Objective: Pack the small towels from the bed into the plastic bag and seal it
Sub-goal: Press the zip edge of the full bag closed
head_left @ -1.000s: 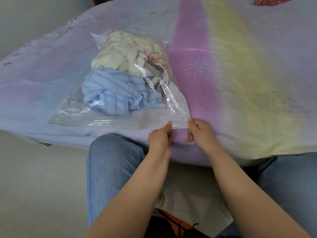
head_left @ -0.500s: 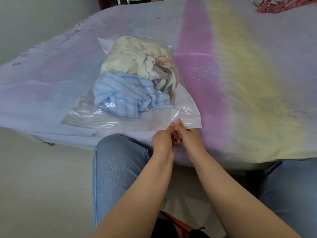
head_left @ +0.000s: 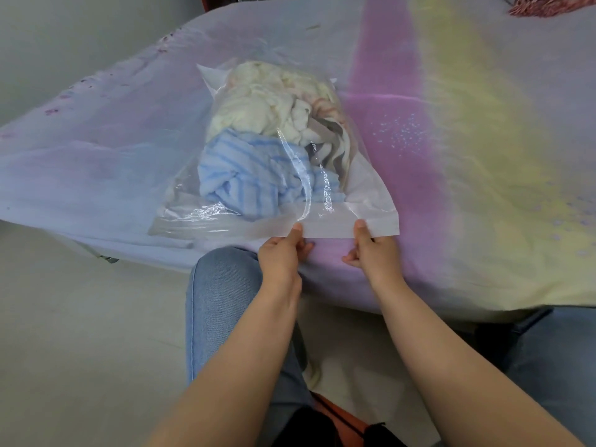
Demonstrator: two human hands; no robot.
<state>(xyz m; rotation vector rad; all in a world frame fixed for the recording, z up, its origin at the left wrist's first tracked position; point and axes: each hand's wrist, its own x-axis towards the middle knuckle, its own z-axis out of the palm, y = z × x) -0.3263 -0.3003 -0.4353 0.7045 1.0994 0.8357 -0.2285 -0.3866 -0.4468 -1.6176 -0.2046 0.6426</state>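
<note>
A clear plastic bag (head_left: 371, 201) lies on the bed (head_left: 483, 156) with its mouth toward me at the near edge. Inside it are a blue striped towel (head_left: 245, 179), a cream towel (head_left: 258, 104) and a grey-and-pink striped one (head_left: 325, 137), bunched together. My left hand (head_left: 282, 253) pinches the bag's near strip left of its middle, thumb on top. My right hand (head_left: 371, 250) pinches the same strip further right, close to the bag's right corner.
The bed sheet is pastel, with purple, pink and yellow bands. A red patterned cloth (head_left: 541, 6) lies at the far right corner. My knees in blue jeans (head_left: 219, 301) sit under the bed's near edge, over a pale floor (head_left: 80, 333).
My hands were touching at the bag's mouth half a second ago; my right hand has since slid right along the strip toward the corner. The view has shifted slightly.
</note>
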